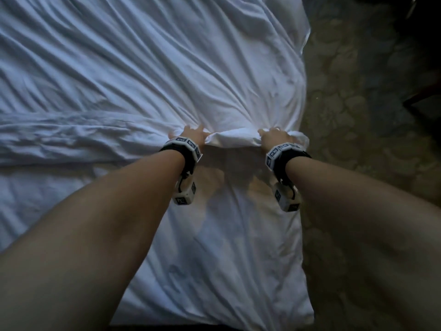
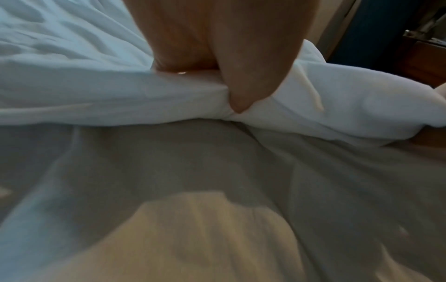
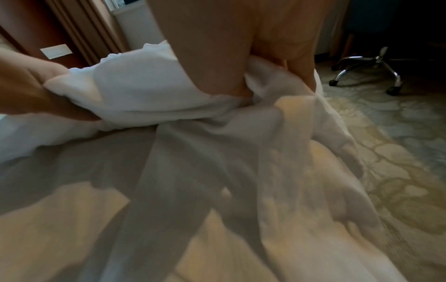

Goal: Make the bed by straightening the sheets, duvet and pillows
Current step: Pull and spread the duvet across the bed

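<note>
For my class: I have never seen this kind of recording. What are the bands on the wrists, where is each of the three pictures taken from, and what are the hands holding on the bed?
No machine here: a person is making a bed with bare hands. The bands carry small cameras. The big picture comes from a camera on the head, looking down. The other two look along each hand from the wrist. The left hand and the right hand each grip the bunched edge of a white duvet, which is creased. Below it lies the white sheet. The left wrist view shows the left hand's thumb pressed into the fold. Beside the bed is patterned carpet, and the right wrist view shows a chair's wheeled base.
</note>
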`<state>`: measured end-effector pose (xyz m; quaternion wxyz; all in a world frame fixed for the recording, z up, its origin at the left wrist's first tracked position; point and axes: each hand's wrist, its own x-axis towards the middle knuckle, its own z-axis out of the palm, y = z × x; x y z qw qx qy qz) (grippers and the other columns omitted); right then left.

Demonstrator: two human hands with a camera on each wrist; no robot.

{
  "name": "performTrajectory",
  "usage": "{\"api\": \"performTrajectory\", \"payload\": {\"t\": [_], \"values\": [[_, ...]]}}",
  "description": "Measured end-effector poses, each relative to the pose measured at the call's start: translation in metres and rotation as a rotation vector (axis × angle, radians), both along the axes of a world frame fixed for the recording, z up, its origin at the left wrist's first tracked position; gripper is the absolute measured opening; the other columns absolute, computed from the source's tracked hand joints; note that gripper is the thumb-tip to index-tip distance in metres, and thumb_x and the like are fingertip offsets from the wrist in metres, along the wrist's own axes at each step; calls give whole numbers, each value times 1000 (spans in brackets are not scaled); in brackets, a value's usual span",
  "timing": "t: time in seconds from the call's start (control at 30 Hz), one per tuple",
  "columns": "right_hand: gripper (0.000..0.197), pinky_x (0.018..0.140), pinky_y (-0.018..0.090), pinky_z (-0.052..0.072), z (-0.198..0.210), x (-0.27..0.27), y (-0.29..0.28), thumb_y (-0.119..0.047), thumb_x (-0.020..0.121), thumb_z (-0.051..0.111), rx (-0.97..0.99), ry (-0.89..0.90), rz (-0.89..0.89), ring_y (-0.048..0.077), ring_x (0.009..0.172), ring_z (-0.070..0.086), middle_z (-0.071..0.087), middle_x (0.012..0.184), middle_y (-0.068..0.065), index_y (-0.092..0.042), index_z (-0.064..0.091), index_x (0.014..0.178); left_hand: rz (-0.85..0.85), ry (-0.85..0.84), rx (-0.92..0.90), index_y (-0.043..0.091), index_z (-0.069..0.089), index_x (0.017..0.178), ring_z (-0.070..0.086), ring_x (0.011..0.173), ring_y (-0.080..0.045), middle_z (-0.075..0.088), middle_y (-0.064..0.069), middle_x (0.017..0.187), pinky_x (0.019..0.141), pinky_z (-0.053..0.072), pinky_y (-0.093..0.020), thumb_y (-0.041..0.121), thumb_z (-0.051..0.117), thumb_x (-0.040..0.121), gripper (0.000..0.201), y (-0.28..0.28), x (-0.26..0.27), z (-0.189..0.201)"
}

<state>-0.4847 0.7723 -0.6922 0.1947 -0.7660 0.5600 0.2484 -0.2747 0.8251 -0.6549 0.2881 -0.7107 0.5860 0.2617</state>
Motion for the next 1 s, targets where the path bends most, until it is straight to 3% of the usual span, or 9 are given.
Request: {"api": "performTrajectory", "payload": {"t": [0.07, 0.13, 0.2, 0.3, 0.4, 0.53, 0.63, 0.73, 1.0], "values": [[39, 99, 52, 41, 3, 1, 22, -22, 100, 36, 2, -5, -6, 40, 126, 45, 48, 132, 24, -15, 45, 137, -52, -6, 7, 23, 31, 145, 29, 138, -30, 34, -10, 146, 109, 27, -47, 28, 33, 102, 43, 17, 2, 2], [38, 101, 54, 40, 3, 1, 39, -21, 99, 37, -18, -27, -19, 40, 125, 45, 47, 133, 22, -15, 45, 135, -73, 30, 20, 29, 25, 149, 24, 139, -33, 29, -7, 150, 111, 26, -50, 20, 35, 102, 49, 35, 8, -2], [39, 103, 56, 35, 7, 0, 50, -20, 98, 36, -55, -34, -25, 41, 127, 42, 42, 137, 16, -20, 41, 136, -97, 85, 23, 30, 24, 149, 28, 137, -37, 29, -7, 152, 110, 28, -49, 14, 38, 99, 54, 50, 13, -4], [51, 106, 56, 30, 17, -4, 69, -22, 93, 48, -60, -3, -37, 39, 132, 32, 30, 143, 9, -26, 31, 141, -51, 192, -44, 21, 33, 147, 41, 129, -36, 40, -14, 144, 104, 34, -41, 21, 45, 98, 50, 73, 12, -1], [57, 105, 56, 32, 27, -6, 101, -24, 88, 59, -74, -44, -64, 38, 135, 29, 30, 143, 7, -28, 35, 139, -6, 288, -131, 19, 30, 149, 39, 134, -32, 38, -13, 149, 109, 32, -35, 23, 52, 96, 58, 103, 10, 11], [58, 109, 54, 31, 38, -18, 157, -20, 88, 55, -26, -48, -90, 37, 138, 25, 27, 150, 5, -31, 37, 142, 45, 349, -207, 24, 31, 149, 45, 131, -29, 43, -10, 148, 103, 38, -33, 24, 54, 95, 59, 149, 9, 26], [64, 109, 51, 35, 47, -28, 199, -22, 90, 50, 5, -37, -115, 37, 138, 30, 24, 155, 2, -34, 28, 148, 69, 370, -195, 23, 34, 147, 50, 126, -29, 48, -10, 144, 103, 41, -36, 29, 55, 94, 57, 184, 7, 29], [60, 112, 48, 32, 49, -43, 234, -20, 93, 48, 47, -7, -130, 33, 142, 26, 20, 158, 1, -29, 29, 149, 93, 383, -178, 22, 38, 145, 52, 124, -29, 54, -9, 138, 104, 42, -39, 31, 56, 93, 55, 214, -2, 28], [60, 112, 43, 34, 39, -94, 304, -20, 96, 48, 131, -10, -146, 34, 142, 27, 16, 160, 6, -24, 24, 151, 118, 401, -172, 19, 33, 148, 43, 131, -29, 45, -11, 144, 107, 36, -37, 27, 54, 95, 58, 276, -41, 4]]}}
